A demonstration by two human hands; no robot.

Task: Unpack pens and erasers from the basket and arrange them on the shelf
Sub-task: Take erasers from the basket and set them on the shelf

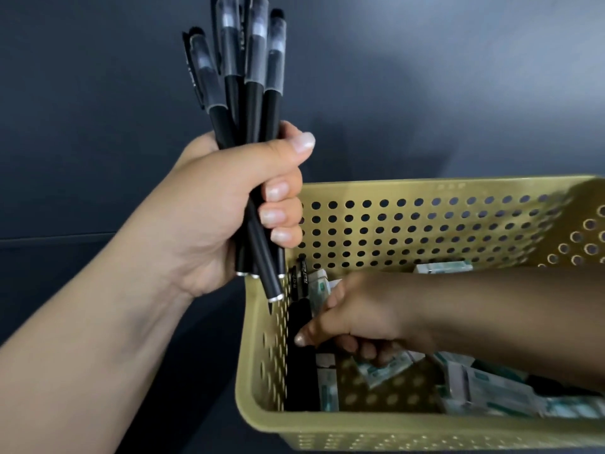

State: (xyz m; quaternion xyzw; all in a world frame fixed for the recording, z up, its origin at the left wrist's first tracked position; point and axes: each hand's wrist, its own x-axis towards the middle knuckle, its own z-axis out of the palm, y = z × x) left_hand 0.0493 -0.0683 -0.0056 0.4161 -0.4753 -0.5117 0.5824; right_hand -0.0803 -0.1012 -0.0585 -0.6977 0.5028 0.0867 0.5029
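My left hand point(226, 204) is raised left of the basket, fist shut around a bundle of several black pens point(252, 77) with clear caps pointing up. An olive perforated plastic basket point(409, 430) stands at the lower right. My right hand point(357, 319) reaches down inside it at the left wall, its fingers closing on black pens point(299, 283) that lie along that wall. Several white-and-green wrapped erasers point(484, 391) lie on the basket floor, partly hidden under my right forearm.
A dark blue-grey wall fills the background, with a dark surface below it on the left. The basket's far wall point(425, 224) rises behind my right hand. No shelf is in view.
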